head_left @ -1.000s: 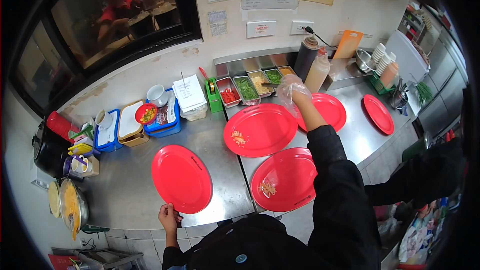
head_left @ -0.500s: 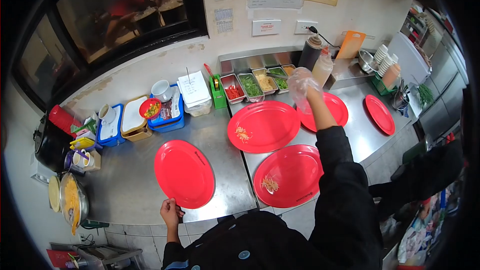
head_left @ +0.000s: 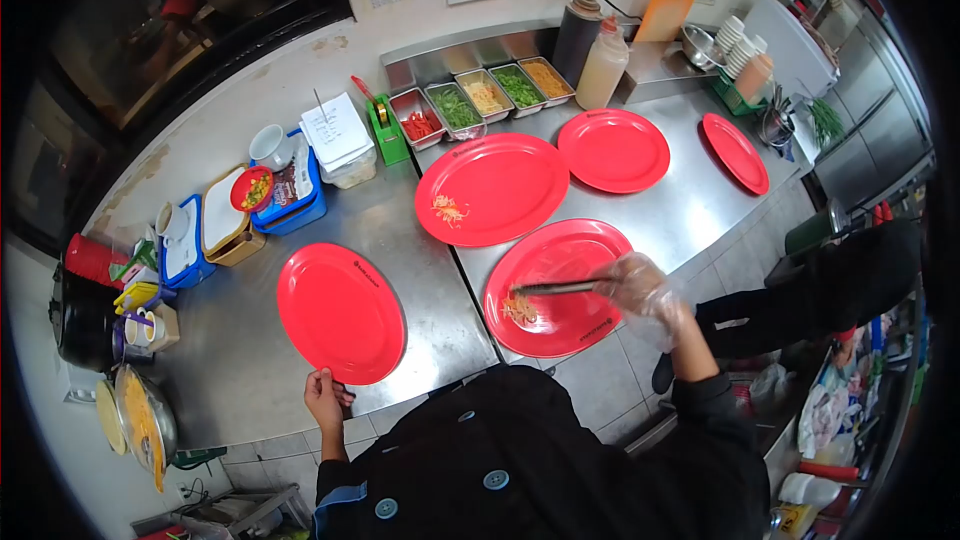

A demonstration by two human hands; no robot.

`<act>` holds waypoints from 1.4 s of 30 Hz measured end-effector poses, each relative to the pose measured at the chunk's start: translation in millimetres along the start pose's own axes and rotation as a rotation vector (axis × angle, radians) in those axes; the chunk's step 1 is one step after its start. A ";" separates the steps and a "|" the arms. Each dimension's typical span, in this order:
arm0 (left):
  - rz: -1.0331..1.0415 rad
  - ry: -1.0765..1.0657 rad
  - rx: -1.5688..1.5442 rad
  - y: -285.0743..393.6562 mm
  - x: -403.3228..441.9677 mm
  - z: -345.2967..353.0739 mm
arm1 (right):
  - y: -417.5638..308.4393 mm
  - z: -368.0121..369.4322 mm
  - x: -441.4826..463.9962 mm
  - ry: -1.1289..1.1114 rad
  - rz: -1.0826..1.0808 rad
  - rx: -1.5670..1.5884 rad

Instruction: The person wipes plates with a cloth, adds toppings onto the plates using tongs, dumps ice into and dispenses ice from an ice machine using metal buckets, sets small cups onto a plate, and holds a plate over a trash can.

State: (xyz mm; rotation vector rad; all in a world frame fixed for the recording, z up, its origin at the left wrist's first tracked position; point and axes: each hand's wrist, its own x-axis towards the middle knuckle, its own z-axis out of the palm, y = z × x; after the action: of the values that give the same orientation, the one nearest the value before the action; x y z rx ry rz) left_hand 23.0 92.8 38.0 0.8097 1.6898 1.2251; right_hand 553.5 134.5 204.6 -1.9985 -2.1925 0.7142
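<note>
My right hand (head_left: 645,292), in a clear plastic glove, is closed on dark tongs (head_left: 560,288). Their tips are at the small heap of pale shreds (head_left: 519,309) on the near red plate (head_left: 560,240). My left hand (head_left: 326,398) pinches the lower rim of the left red oval plate (head_left: 340,312), which carries no food. Another red plate (head_left: 500,185), behind the near one, holds orange-white shreds (head_left: 449,210) at its left side. Two more red plates, one round-looking (head_left: 613,150) and one at the far right (head_left: 735,153), are bare.
Metal trays of toppings (head_left: 484,95) line the back, beside two squeeze bottles (head_left: 603,65). Blue tubs (head_left: 290,210) and a paper stack (head_left: 337,132) stand at the back left. A bowl of orange food (head_left: 148,415) sits far left. A person in dark clothes (head_left: 830,285) is at right.
My right hand has come from the topping trays down to the near plate, with the tongs now clearly visible. My left hand stays at the left plate's rim. The view has shifted.
</note>
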 end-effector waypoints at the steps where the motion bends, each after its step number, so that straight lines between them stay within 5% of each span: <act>1: -0.002 -0.007 0.003 -0.1 0.0 0.1 | -3.6 6.1 -2.6 -0.086 0.020 -0.005; 8: -0.005 -0.028 0.016 -3.4 3.0 -3.4 | -25.9 -23.0 -18.7 -0.087 0.134 -0.067; 10: -0.008 -0.025 0.012 -5.0 2.8 -3.9 | -27.9 -32.3 -19.7 -0.055 0.220 0.118; 13: -0.009 -0.006 -0.013 -7.8 2.4 -4.0 | -12.7 -20.5 -8.5 0.075 0.107 0.285; 16: -0.016 0.013 -0.016 -6.8 1.6 -4.6 | -13.3 -24.6 8.2 -0.156 0.163 0.194; 19: -0.004 0.004 -0.027 -6.1 1.1 -4.4 | -3.9 -41.2 29.4 -0.073 0.106 0.237; 21: -0.006 0.002 -0.017 -3.0 1.0 -1.9 | 14.6 -35.9 58.9 0.230 0.051 1.342; 22: 0.003 0.005 -0.024 -2.1 1.0 -0.8 | -0.1 -64.4 74.6 0.294 0.033 0.583; 28: -0.016 0.034 -0.039 1.1 -1.0 1.6 | 11.3 -88.7 240.6 0.494 -0.111 -0.256; 34: -0.002 0.071 -0.042 -0.6 -0.4 3.4 | -35.8 -90.3 301.2 0.296 0.170 -0.333; 42: -0.023 0.082 -0.065 10.3 -4.0 6.6 | -13.3 -111.2 274.1 0.479 -0.047 -0.244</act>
State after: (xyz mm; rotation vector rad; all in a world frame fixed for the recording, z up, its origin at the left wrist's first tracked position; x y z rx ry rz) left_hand 30.8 94.9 48.0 0.7075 1.7105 1.3064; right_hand 544.2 428.0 242.3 -1.9492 -2.0930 -0.0487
